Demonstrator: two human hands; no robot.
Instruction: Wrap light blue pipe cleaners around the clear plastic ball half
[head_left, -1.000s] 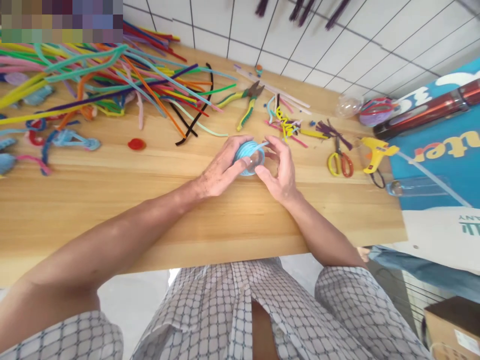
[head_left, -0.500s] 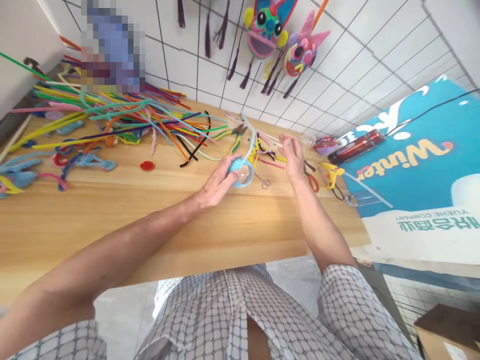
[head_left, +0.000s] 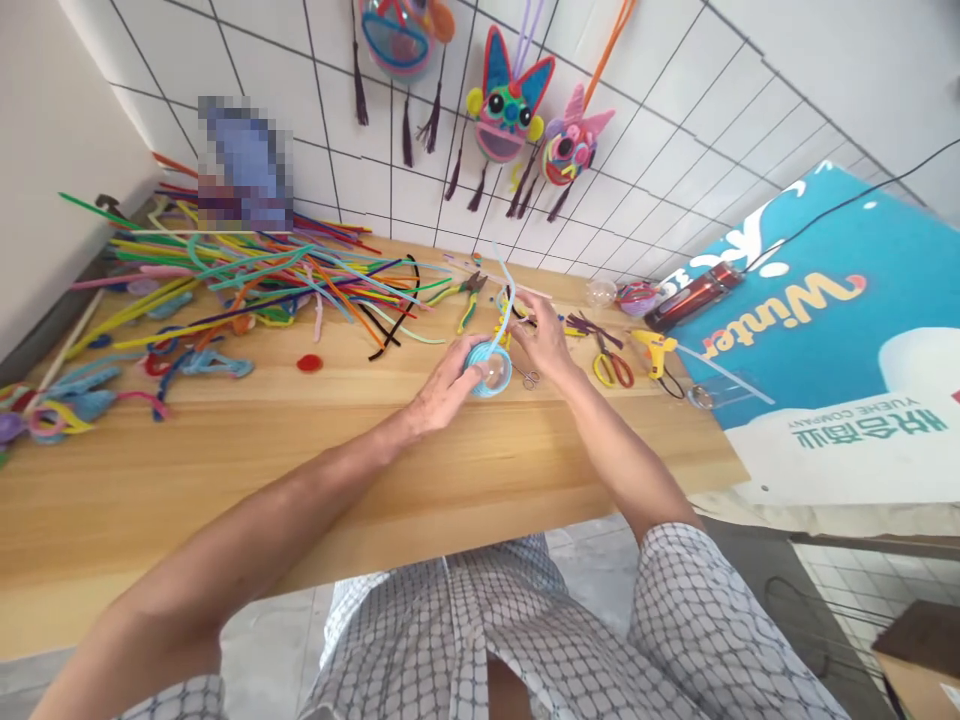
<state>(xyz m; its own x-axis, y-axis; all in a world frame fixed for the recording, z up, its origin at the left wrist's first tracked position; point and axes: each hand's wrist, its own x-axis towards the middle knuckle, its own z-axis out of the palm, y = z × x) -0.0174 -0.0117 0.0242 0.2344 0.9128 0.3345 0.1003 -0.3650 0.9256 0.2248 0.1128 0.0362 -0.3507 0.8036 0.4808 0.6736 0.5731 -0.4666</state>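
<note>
A wooden desk (head_left: 510, 490) fills most of the lower view, its near edge close to the person's body and its far edge along a white gridded wall (head_left: 660, 130). A blue and white poster board (head_left: 862, 340) takes up the space by the right edge, and a heap of coloured pipe cleaners (head_left: 300, 262) sprawls over the far left corner. Lower than the near right corner sits a cardboard box (head_left: 919, 655), its contents hidden. Three tasselled heads (head_left: 501, 140) hang above the far edge, the leftmost partly see-through. The left hand (head_left: 442, 388) is closed on a clear ball (head_left: 496, 374) above the middle of the desk; the right hand (head_left: 546, 345) is just beside it, fingers bent and narrow, and I cannot tell whether they grip anything. A dark red cylinder (head_left: 701, 293) rests by the far right corner. Near the right edge lies a clear tube (head_left: 724, 396), whatever it holds too small to make out. The held ball is see-through on its bare side and wound elsewhere with a light-blue strip (head_left: 511, 297), whose loose end rises toward the far edge. Another transparent ball (head_left: 601, 292) sits toward the far right corner, beside a purple-and-red ball (head_left: 637, 296).
</note>
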